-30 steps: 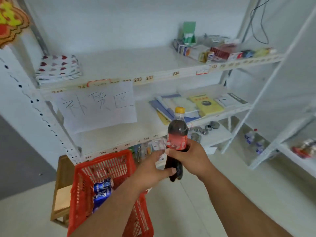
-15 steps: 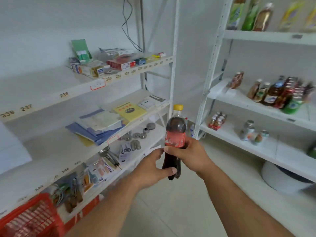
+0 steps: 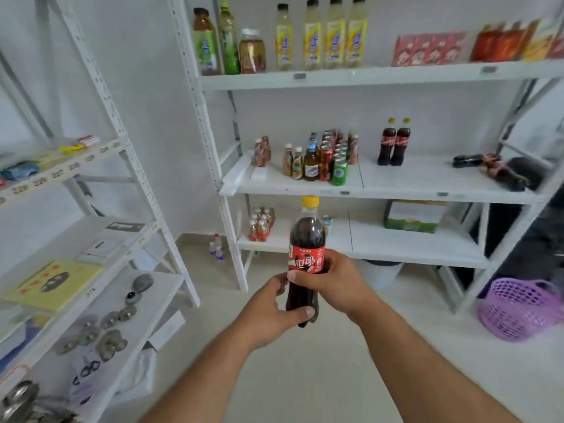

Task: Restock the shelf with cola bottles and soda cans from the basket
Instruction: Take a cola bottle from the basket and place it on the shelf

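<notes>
I hold a cola bottle (image 3: 306,236) with a yellow cap and red label upright in front of me. My right hand (image 3: 334,282) grips it around the label. My left hand (image 3: 273,309) grips its lower part, thumb across the front. Ahead stands the white drinks shelf (image 3: 381,190). Two matching cola bottles (image 3: 393,143) stand on its middle level, right of a cluster of soda cans (image 3: 334,155) and small bottles. The red basket is out of view.
A purple basket (image 3: 518,309) sits on the floor at the right. The left shelf unit (image 3: 131,288) holds booklets and metal parts. Tall drink bottles (image 3: 317,35) line the top level. A green box (image 3: 412,216) and small bottles sit on the lower level.
My view has swung right, away from the red basket and the left shelf, to face the drinks shelf. Both hands keep the same hold on the cola bottle.
</notes>
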Motion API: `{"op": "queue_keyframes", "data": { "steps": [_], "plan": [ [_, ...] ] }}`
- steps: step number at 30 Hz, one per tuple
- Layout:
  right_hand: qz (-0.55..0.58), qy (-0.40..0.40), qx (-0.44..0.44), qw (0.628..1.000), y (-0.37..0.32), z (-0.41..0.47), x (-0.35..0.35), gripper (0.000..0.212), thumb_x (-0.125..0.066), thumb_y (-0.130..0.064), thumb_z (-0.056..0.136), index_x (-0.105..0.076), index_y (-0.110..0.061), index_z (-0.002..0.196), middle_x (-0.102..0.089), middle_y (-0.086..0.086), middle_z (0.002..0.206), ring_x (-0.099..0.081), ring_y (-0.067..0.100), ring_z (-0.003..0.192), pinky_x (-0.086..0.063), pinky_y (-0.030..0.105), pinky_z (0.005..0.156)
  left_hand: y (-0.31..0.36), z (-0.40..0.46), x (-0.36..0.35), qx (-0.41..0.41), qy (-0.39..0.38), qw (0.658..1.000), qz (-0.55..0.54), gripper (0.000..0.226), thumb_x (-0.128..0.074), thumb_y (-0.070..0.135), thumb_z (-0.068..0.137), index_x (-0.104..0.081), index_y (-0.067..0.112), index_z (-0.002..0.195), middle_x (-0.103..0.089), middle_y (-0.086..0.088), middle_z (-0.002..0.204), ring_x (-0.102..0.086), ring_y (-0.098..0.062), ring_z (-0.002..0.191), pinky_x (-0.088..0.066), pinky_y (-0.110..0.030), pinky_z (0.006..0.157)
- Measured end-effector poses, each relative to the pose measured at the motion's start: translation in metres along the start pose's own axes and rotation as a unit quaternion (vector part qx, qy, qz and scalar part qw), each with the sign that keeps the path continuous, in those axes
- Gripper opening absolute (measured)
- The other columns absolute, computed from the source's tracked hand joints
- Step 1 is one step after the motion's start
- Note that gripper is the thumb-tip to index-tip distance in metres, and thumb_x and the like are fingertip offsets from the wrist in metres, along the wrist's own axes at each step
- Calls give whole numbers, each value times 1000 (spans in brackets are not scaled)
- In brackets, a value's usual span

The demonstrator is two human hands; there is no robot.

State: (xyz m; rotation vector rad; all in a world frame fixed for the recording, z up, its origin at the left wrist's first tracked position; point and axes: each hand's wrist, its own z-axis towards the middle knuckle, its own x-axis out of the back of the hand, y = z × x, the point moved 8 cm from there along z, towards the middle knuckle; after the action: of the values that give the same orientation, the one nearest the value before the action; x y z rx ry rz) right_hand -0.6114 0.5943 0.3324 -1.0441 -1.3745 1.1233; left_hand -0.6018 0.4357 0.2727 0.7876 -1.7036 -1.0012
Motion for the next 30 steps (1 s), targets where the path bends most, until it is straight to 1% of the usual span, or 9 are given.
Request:
{"op": "queue_keyframes", "data": {
  "steps": [5,7,10,15,17,18,22,27,30],
  "plan": [
    [-13,74,-5,997,9,18,71,35,-91,-26,80,-74,-24,110,-79,-6,97,-76,5,89,-56,16,71,33,67,-42,-38,-59,997,16,101,-85,63,61,-44,41,151,-50,7,156,-40,-2,147,-42,-36,118],
    [-24,98,-8,995,10,28,94,37,-92,-29,79,-74,-26,111,-80,-8,97,-75,3,88,-56,16,73,44,94,-56,-56,-80,995,22,101,-86,62,62,-44,41,152,-50,9,156,-40,-2,148,-41,-35,118],
    [-35,133,-13,990,12,44,124,36,-92,-29,79,-74,-26,110,-80,-9,97,-76,3,89,-57,21,78,56,134,-73,-77,-104,991,22,93,-88,58,64,-47,45,146,-52,13,152,-43,-1,144,-40,-33,117],
    [-35,168,-20,985,15,70,161,37,-90,-28,81,-74,-24,113,-81,-8,98,-76,4,90,-56,18,76,77,181,-97,-94,-152,984,13,82,-90,46,73,-46,46,142,-53,20,136,-51,3,126,-40,-19,99],
    [-36,181,-19,983,17,80,176,36,-90,-26,81,-74,-24,112,-81,-7,98,-77,5,90,-57,17,74,84,197,-105,-97,-165,981,14,77,-90,49,71,-46,50,134,-56,19,133,-54,10,115,-41,-13,88],
    [-38,183,-18,982,19,85,183,36,-90,-26,81,-74,-24,112,-80,-7,99,-76,5,91,-57,16,72,88,205,-109,-98,-167,981,15,77,-89,52,68,-46,51,131,-57,18,133,-54,10,113,-41,-13,86],
    [-32,191,-20,981,31,103,217,36,-90,-27,82,-73,-24,113,-80,-7,99,-76,4,92,-56,13,71,100,241,-130,-98,-171,980,22,85,-87,60,59,-48,50,133,-56,19,143,-53,1,128,-41,-21,96],
    [-28,187,-15,982,49,136,275,36,-90,-29,81,-74,-24,113,-80,-5,101,-76,8,94,-58,22,82,122,289,-166,-94,-165,981,41,94,-86,62,58,-48,43,143,-54,18,150,-49,-4,140,-42,-32,113],
    [-45,172,-4,984,51,158,317,37,-91,-31,80,-73,-27,113,-80,-8,101,-76,6,94,-57,21,82,144,319,-188,-91,-152,983,44,89,-85,60,59,-48,45,138,-55,14,145,-46,-1,139,-42,-24,105]
  ]
}}
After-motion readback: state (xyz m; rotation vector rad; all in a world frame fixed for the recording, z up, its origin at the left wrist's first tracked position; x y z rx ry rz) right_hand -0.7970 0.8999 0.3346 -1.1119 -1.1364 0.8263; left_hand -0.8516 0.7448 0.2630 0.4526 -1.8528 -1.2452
